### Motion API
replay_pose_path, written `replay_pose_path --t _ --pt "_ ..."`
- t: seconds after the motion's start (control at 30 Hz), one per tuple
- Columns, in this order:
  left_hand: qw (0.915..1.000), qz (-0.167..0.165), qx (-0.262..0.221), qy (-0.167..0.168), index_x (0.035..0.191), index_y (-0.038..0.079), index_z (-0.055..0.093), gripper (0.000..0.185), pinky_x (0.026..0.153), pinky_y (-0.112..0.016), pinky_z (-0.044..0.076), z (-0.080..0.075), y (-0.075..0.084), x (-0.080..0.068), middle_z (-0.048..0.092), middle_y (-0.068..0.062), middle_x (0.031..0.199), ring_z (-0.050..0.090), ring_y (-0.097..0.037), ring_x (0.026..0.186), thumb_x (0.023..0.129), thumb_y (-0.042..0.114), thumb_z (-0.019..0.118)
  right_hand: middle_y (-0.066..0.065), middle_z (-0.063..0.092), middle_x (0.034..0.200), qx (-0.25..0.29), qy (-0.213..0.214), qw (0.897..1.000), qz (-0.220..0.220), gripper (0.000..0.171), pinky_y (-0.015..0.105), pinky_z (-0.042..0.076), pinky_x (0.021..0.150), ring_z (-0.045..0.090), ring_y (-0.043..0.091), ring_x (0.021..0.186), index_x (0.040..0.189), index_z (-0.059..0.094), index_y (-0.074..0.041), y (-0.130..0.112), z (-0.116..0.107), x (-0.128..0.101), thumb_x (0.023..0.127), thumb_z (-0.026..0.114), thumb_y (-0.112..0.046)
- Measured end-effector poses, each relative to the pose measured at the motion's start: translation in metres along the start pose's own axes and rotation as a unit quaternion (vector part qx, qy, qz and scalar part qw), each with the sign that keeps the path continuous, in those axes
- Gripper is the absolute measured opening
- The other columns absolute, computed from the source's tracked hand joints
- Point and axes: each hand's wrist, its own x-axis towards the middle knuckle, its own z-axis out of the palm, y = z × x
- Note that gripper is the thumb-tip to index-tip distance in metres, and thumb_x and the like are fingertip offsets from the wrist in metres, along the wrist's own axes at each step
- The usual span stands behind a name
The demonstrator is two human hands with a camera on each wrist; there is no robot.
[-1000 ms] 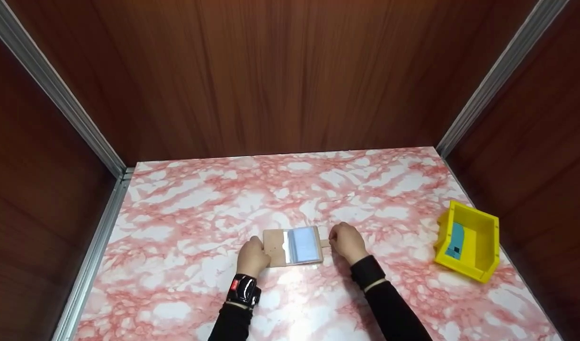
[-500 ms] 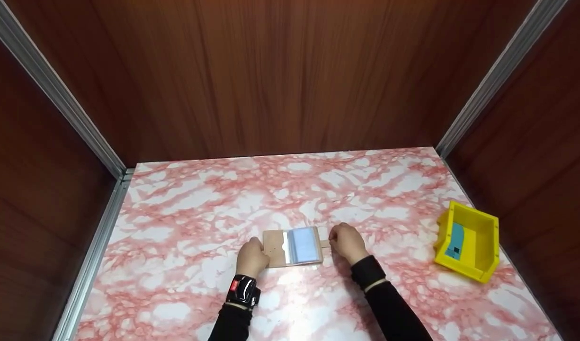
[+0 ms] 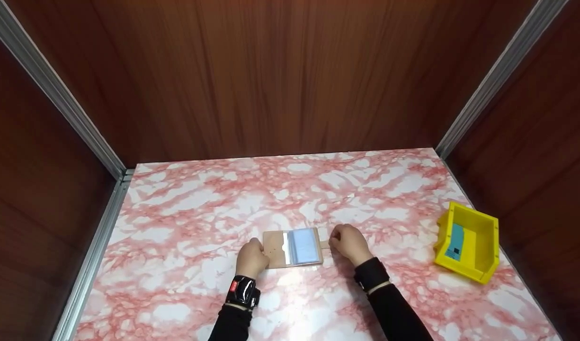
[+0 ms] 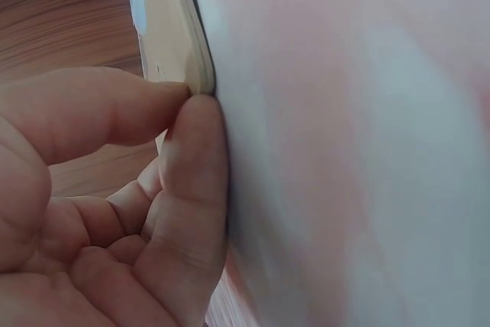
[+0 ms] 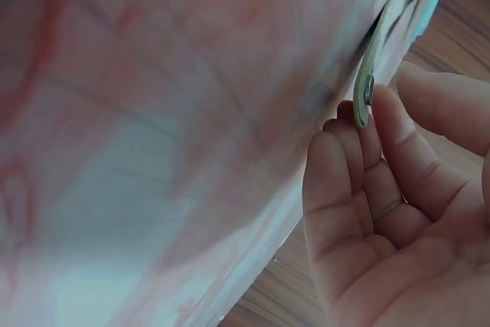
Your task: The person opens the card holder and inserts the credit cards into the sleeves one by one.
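Observation:
An opened tan card holder (image 3: 274,250) lies flat on the table, clear plastic sleeves (image 3: 305,245) on its right half and a white strip down the middle. At its left edge, my left hand (image 3: 252,258) pinches the cover; the left wrist view shows thumb and finger meeting at the rounded corner (image 4: 200,74). On the other side, my right hand (image 3: 351,244) holds the end of the short closure strap (image 3: 325,244). Up close in the right wrist view, the strap's metal snap (image 5: 369,89) touches one fingertip, and other curled fingers lie behind the strap.
A yellow plastic bin (image 3: 474,241) with a blue label (image 3: 455,241) stands at the table's right edge. The table (image 3: 190,203) has a red and white marbled top. Brown wood-look panels (image 3: 280,80) enclose it at the back and both sides.
My right hand and wrist have shifted very slightly to the right. The card holder and my left hand stay practically where they were.

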Motion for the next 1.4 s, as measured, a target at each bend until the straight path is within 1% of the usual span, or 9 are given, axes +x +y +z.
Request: replay_pose_path --t 0.27,0.5,0.67,0.8,0.97,1.2,1.3,1.4 --pt "1.0000 -0.005 0.004 -0.005 0.080 0.002 0.057 0.020 0.067 -0.046 0.048 0.000 0.001 0.000 0.059 -0.009 0.072 0.057 -0.030 0.070 0.064 -0.006 0.066 0.007 0.061 0.080 0.006 0.019 1.000 0.018 0.007 0.044 0.050 0.074 0.059 0.026 0.076 0.088 0.068 -0.004 0.005 -0.013 -0.002 0.086 0.073 -0.008" --pt "1.0000 -0.001 0.007 -0.002 0.081 0.002 0.057 0.021 0.067 -0.046 0.048 0.001 0.001 0.000 0.059 -0.010 0.073 0.057 -0.030 0.070 0.064 -0.006 0.067 0.010 0.065 0.084 -0.003 0.039 0.999 0.031 0.013 0.047 0.050 0.075 0.062 0.029 0.078 0.095 0.070 0.000 0.021 -0.032 -0.004 0.087 0.072 -0.011" --pt "0.9999 0.009 0.010 0.004 0.081 0.002 0.056 0.022 0.066 -0.045 0.049 0.001 0.000 0.000 0.059 -0.009 0.072 0.057 -0.030 0.069 0.063 -0.005 0.066 0.011 0.066 0.087 0.007 0.045 0.997 0.055 0.017 0.048 0.050 0.076 0.062 0.029 0.080 0.100 0.071 0.001 0.035 -0.049 -0.006 0.088 0.069 -0.012" --pt "0.9999 0.012 0.009 0.005 0.081 0.002 0.056 0.021 0.066 -0.045 0.048 0.000 0.000 -0.001 0.059 -0.009 0.071 0.057 -0.030 0.069 0.064 -0.005 0.066 0.014 0.068 0.090 0.017 0.050 0.997 0.058 0.020 0.049 0.050 0.077 0.063 0.031 0.082 0.105 0.069 0.003 0.047 -0.064 -0.010 0.091 0.067 -0.012" --pt "1.0000 0.004 0.006 0.000 0.082 0.003 0.056 0.022 0.067 -0.046 0.048 0.001 0.000 -0.001 0.058 -0.009 0.072 0.057 -0.030 0.070 0.064 -0.005 0.066 0.017 0.068 0.091 0.002 0.056 0.997 0.057 0.022 0.050 0.049 0.075 0.063 0.033 0.080 0.107 0.068 0.004 0.063 -0.084 -0.016 0.092 0.066 -0.012" --pt "1.0000 0.004 0.007 0.002 0.082 0.001 0.057 0.022 0.067 -0.046 0.048 0.002 -0.001 0.000 0.059 -0.010 0.073 0.057 -0.031 0.070 0.064 -0.006 0.066 0.023 0.066 0.101 -0.010 0.042 0.994 0.103 0.027 0.053 0.049 0.082 0.061 0.036 0.088 0.113 0.065 0.005 0.079 -0.112 -0.025 0.096 0.061 -0.015" --pt "1.0000 0.001 0.007 0.001 0.082 0.002 0.057 0.022 0.067 -0.046 0.048 0.002 -0.001 0.000 0.059 -0.009 0.073 0.057 -0.030 0.069 0.064 -0.006 0.066 0.025 0.066 0.102 -0.013 0.046 0.992 0.113 0.028 0.053 0.048 0.082 0.060 0.037 0.088 0.113 0.064 0.007 0.087 -0.123 -0.028 0.097 0.060 -0.015" --pt "0.9999 0.005 0.009 0.004 0.081 0.001 0.057 0.021 0.066 -0.046 0.048 0.001 -0.001 0.000 0.059 -0.010 0.072 0.057 -0.030 0.069 0.064 -0.006 0.066 0.027 0.065 0.103 -0.009 0.048 0.991 0.125 0.030 0.054 0.048 0.083 0.059 0.037 0.087 0.115 0.062 0.008 0.095 -0.133 -0.033 0.098 0.059 -0.016"
